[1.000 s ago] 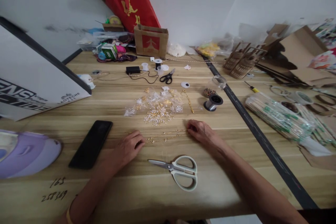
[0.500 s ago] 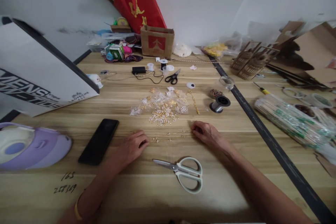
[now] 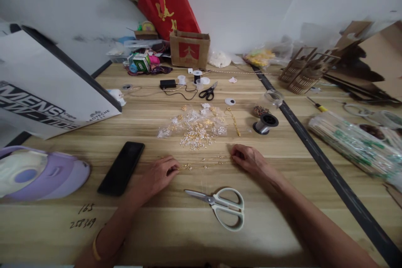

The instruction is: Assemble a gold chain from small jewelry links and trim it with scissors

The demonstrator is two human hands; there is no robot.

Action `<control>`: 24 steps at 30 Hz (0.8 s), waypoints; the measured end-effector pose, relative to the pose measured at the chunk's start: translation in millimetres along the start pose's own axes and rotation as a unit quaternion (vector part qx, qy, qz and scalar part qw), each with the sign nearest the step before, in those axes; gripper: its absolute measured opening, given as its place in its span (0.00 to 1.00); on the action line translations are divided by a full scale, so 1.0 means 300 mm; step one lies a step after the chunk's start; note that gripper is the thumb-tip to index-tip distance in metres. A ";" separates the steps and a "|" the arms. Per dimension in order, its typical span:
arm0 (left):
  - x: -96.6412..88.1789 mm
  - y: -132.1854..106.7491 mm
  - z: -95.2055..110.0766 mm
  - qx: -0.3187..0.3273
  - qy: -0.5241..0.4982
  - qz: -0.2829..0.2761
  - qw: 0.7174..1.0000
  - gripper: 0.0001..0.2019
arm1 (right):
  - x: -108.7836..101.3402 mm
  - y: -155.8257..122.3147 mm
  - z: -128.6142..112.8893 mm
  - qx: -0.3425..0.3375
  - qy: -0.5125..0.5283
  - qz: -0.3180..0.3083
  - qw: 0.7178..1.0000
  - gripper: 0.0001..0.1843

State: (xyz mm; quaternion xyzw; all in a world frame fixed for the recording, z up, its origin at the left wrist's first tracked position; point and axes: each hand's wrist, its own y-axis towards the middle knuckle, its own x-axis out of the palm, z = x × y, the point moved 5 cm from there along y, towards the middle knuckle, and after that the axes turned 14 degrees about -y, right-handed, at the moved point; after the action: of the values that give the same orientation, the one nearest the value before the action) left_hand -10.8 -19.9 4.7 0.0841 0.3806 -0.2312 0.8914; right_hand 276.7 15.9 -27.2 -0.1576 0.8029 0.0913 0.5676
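A thin gold chain (image 3: 205,163) with small charms lies in strands across the wood, stretched between my hands. At its left end my left hand (image 3: 162,172) rests on the table, thumb and fingers closed on the chain. My right hand (image 3: 246,158) pinches the other end, its fingertips partly hidden by the curled hand. Just beyond the chain is a pile of small gold and clear charms (image 3: 197,137), with little plastic bags (image 3: 191,118) of findings behind it. A short gold chain (image 3: 234,121) lies to the right of the bags. Scissors with pale handles (image 3: 228,208) lie nearest me.
A black phone (image 3: 122,168) and a lilac visor (image 3: 63,173) lie at left, beneath a large white box (image 3: 53,88). At right are a wire spool (image 3: 265,124), a jar of beads (image 3: 261,111) and wrapped sticks (image 3: 351,142). Black scissors (image 3: 207,92) lie farther back.
The whole view has shifted slightly, so things appear a little farther right. Both hands keep their places at the chain's ends.
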 end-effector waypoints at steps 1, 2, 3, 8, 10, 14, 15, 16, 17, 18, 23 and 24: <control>-0.004 0.000 -0.003 -0.003 -0.010 0.002 1.000 0.05 | 0.000 -0.001 0.000 0.000 -0.001 0.000 1.000 0.05; -0.008 -0.001 -0.007 -0.006 -0.021 0.005 1.000 0.05 | -0.001 -0.001 -0.001 0.001 -0.003 -0.001 1.000 0.05; -0.012 -0.002 -0.011 -0.008 -0.030 0.009 0.999 0.06 | -0.002 -0.002 -0.001 0.002 -0.005 -0.002 1.000 0.05; -0.026 -0.005 -0.020 -0.019 -0.042 0.021 0.999 0.07 | -0.010 -0.003 -0.008 0.002 -0.006 -0.006 1.000 0.05; -0.024 -0.005 -0.015 -0.027 -0.032 0.019 0.999 0.06 | -0.012 -0.003 -0.012 0.001 -0.003 -0.008 1.000 0.05; -0.013 -0.004 -0.009 -0.030 -0.018 0.015 0.999 0.06 | -0.013 -0.003 -0.012 0.006 0.000 -0.007 1.000 0.05; -0.009 -0.002 -0.010 -0.029 -0.018 0.013 0.999 0.06 | -0.012 -0.002 -0.010 0.006 0.000 -0.006 1.000 0.04; -0.005 -0.001 -0.011 -0.026 -0.018 0.013 0.999 0.06 | -0.010 -0.002 -0.009 0.005 0.002 -0.007 1.000 0.04; -0.001 0.001 -0.013 -0.024 -0.019 0.013 0.999 0.06 | -0.008 -0.001 -0.006 0.003 0.004 -0.007 1.000 0.04; 0.003 0.003 -0.014 -0.020 -0.020 0.013 1.000 0.06 | -0.005 -0.001 -0.004 0.001 0.005 -0.007 1.000 0.04; 0.016 0.009 -0.019 -0.006 -0.019 0.011 1.000 0.05 | 0.000 0.003 0.007 -0.002 0.009 -0.001 1.000 0.04; 0.016 0.009 -0.019 -0.006 -0.018 0.013 1.000 0.05 | 0.000 0.003 0.008 -0.002 0.009 -0.002 1.000 0.04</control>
State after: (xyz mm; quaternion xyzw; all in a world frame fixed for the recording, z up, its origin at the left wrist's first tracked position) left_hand -10.3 -17.4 -3.0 0.0797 0.3645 -0.2186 0.9016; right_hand 278.4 17.5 -28.0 -0.1610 0.8076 0.0899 0.5602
